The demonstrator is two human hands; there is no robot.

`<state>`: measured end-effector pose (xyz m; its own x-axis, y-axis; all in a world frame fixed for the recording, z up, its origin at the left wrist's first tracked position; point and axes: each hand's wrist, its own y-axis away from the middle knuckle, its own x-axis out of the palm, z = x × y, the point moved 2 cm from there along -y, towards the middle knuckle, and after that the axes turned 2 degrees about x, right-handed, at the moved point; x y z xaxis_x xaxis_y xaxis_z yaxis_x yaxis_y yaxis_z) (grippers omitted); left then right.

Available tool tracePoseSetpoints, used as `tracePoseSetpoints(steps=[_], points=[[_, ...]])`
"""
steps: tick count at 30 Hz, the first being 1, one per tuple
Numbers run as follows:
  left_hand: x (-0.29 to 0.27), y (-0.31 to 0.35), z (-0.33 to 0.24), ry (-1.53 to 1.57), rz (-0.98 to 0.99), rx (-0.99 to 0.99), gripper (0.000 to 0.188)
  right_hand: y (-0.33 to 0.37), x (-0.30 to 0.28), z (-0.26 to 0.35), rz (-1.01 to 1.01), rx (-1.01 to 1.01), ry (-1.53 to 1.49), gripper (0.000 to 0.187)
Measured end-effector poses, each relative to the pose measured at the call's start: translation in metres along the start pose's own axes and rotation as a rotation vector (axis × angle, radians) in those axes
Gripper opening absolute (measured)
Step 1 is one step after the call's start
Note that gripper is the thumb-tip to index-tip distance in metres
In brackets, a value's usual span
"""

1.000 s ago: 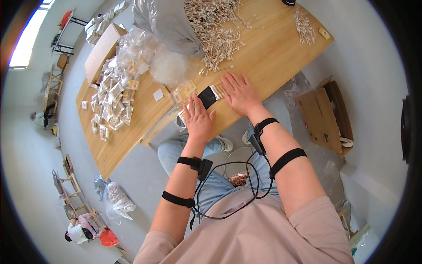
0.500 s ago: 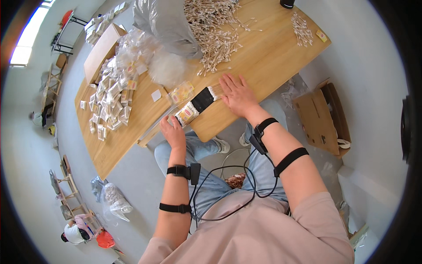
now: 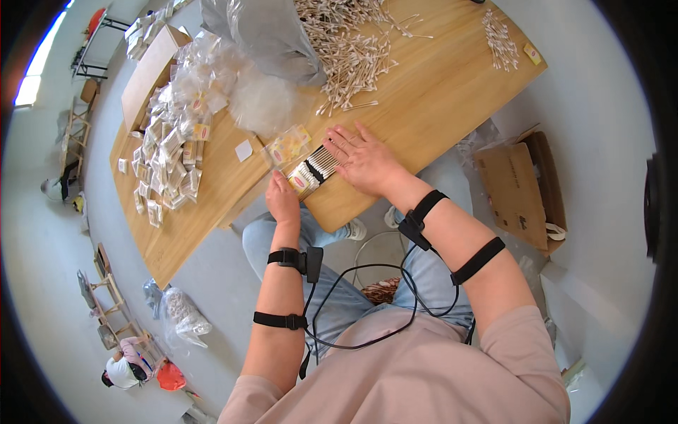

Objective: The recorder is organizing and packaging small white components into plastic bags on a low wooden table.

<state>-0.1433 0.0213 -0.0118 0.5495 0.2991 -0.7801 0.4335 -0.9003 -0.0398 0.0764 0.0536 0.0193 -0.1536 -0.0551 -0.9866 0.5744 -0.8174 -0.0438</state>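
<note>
A row of cotton swabs [image 3: 323, 163] lies along the table edge, with a black strip [image 3: 311, 172] across it. At its left end sits a small pack of cotton swabs [image 3: 302, 181] with a yellow and white label. My left hand [image 3: 284, 203] has its fingers closed at that end of the pack; its exact hold is partly hidden. My right hand [image 3: 367, 164] lies flat over the right end of the row, fingers stretched out and covering part of the swabs. Just beyond lies a clear bag with a yellow printed label [image 3: 288, 145].
Loose cotton swabs [image 3: 353, 67] are heaped at the back, beside a grey plastic bag [image 3: 272, 42]. Filled packs [image 3: 169, 159] pile up at the left by clear bags [image 3: 265, 99]. A cardboard box [image 3: 512, 187] stands right of the table. Another person [image 3: 126, 367] is far left.
My right hand has moved left along the row, and the swabs and black strip have shifted toward my left hand. My left hand's fingers have come together at the pack's end.
</note>
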Motion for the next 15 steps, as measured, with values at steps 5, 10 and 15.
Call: tracePoseSetpoints(steps=[5,10,15], points=[[0.004,-0.002,0.009,0.126,-0.032,-0.002,0.053,-0.01,0.004,0.014,-0.033,-0.051,-0.026,0.058],[0.008,-0.001,0.014,0.192,-0.047,-0.023,0.053,-0.01,0.002,0.016,-0.044,-0.033,-0.058,0.058],[0.007,0.0,0.015,0.114,-0.069,0.016,0.052,-0.011,0.006,0.011,-0.054,-0.056,-0.05,0.057]])
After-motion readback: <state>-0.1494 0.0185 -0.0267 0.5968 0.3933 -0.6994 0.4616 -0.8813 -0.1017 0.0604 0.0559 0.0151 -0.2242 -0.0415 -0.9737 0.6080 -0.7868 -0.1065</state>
